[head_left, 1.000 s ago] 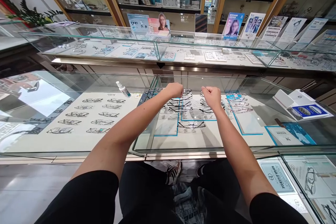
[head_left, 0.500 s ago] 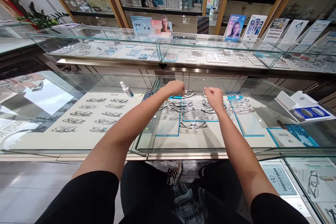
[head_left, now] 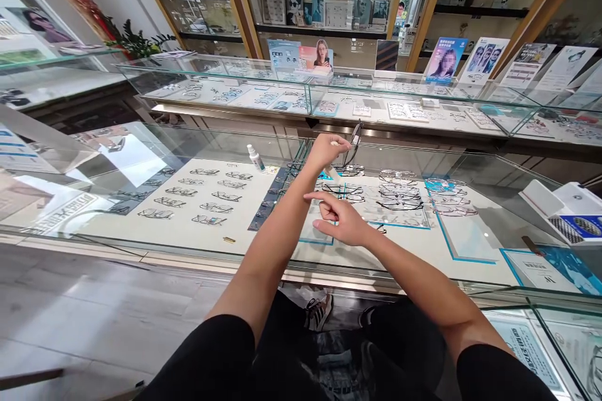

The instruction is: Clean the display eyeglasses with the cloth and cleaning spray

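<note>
My left hand (head_left: pixel 328 151) is raised above the glass display case (head_left: pixel 475 163), its fingers closed on a pair of dark-framed glasses (head_left: pixel 356 138) that stands up on the far side of the fingertips. A small pale piece (head_left: pixel 332 173) shows just below that hand; I cannot tell what it is. Nearer to me, my right hand (head_left: pixel 345 219) is beside my left forearm, with nothing in it. Its index finger reaches out towards the forearm, the thumb stands apart and the other fingers curl. Beneath the hands, several glasses (head_left: pixel 399 191) lie in rows inside the case.
A white spray bottle (head_left: pixel 256 158) stands at the far side, left of my hands. Further rows of glasses (head_left: pixel 204 205) lie to the left. A white and blue box (head_left: pixel 567 213) is at the right. Behind runs a second glass counter (head_left: pixel 244 95) with upright cards (head_left: pixel 446 59).
The view has turned left. Glasses now show in my left hand. My right hand has come from a closed pose over the case towards my left forearm, and its fingers have loosened.
</note>
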Motion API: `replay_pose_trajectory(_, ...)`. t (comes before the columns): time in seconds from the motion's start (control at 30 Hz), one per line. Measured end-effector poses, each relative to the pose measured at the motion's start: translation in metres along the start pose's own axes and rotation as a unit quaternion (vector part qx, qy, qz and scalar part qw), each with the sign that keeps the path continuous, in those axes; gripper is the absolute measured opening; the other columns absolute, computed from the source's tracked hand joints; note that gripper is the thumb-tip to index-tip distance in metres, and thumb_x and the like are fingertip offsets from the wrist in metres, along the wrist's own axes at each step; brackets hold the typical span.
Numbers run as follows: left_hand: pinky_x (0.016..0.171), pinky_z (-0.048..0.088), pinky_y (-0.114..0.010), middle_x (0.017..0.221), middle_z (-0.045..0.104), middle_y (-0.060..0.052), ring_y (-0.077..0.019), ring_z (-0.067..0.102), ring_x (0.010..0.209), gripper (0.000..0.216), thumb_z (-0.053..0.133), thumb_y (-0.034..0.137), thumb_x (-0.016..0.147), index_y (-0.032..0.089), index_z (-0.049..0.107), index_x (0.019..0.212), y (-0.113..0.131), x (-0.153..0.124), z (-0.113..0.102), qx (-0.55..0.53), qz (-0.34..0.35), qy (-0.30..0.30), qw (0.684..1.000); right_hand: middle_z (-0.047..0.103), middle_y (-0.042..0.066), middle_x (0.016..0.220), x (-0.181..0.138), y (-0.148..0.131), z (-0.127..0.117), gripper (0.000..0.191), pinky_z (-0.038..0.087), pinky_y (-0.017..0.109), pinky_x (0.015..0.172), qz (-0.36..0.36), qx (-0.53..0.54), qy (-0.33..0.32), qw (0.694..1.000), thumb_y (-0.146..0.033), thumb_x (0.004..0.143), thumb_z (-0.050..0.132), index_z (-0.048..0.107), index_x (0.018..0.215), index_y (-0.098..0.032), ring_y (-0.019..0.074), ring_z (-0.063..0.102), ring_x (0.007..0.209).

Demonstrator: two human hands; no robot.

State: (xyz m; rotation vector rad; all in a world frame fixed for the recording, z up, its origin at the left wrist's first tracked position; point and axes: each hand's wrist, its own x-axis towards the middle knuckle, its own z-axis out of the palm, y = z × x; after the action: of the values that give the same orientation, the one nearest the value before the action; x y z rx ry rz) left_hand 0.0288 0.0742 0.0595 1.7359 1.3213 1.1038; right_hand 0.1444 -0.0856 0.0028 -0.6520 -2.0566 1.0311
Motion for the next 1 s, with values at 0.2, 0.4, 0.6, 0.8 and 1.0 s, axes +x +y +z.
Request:
replay_pose_trajectory(0.2,0.074,0.047,-0.029,0.079,0.077,-0.005,-0.0172,0.062,0.074,0.020,0.080,0.033,0.084,0.014,0.086,0.089,0.004,0.005,0.004,0.020,0.014,0.042,0.999,0.035,-0.009,0.074,-0.002,-0.002,0.008,0.056,0.033,0.030,0.072,0.007,-0.048,-0.059,0.997,-0.038,0.097,0.066,0.058,0.150,-0.020,0.0145,0.038,0.067)
replay_pose_trajectory(0.4,0.075,0.047,-0.029,0.080,0.077,-0.005,-0.0186,0.064,0.078,0.020,0.081,0.034,0.085,0.015,0.084,0.089,0.001,0.008,-0.001,0.007,-0.009,0.064,0.998,0.038,-0.008,0.071,-0.007,-0.008,0.019,0.044,0.032,0.030,0.073,0.026,-0.068,-0.181,0.981,-0.047,0.102,0.063,0.068,0.140,-0.026,0.0150,0.043,0.066)
replay_pose_trajectory(0.6,0.074,0.048,-0.029,0.082,0.078,-0.006,-0.0173,0.062,0.075,0.023,0.081,0.036,0.081,0.015,0.084,0.090,-0.007,0.011,-0.004,-0.036,-0.013,0.059,0.998,0.037,-0.009,0.072,-0.005,0.001,0.013,0.052,0.031,0.029,0.071,0.051,-0.076,0.000,0.996,-0.035,0.100,0.061,0.055,0.150,-0.024,0.0153,0.040,0.066)
replay_pose_trajectory(0.8,0.066,0.044,-0.027,0.082,0.078,-0.006,-0.0134,0.055,0.068,0.020,0.080,0.032,0.079,0.014,0.083,0.087,-0.004,0.011,-0.005,-0.089,-0.020,0.060,0.994,0.035,-0.010,0.069,-0.004,0.003,0.015,0.037,0.030,0.029,0.070,0.049,-0.080,-0.028,0.995,-0.036,0.100,0.061,0.067,0.134,-0.021,0.0143,0.038,0.063)
replay_pose_trajectory(1.0,0.067,0.045,-0.027,0.083,0.077,-0.005,-0.0118,0.053,0.066,0.022,0.079,0.033,0.079,0.014,0.082,0.089,0.007,0.001,-0.011,-0.112,-0.015,0.054,0.992,0.033,-0.010,0.070,-0.005,0.004,0.017,0.049,0.032,0.028,0.071,0.042,-0.064,-0.018,0.997,-0.035,0.101,0.061,0.061,0.148,-0.022,0.0142,0.037,0.064)
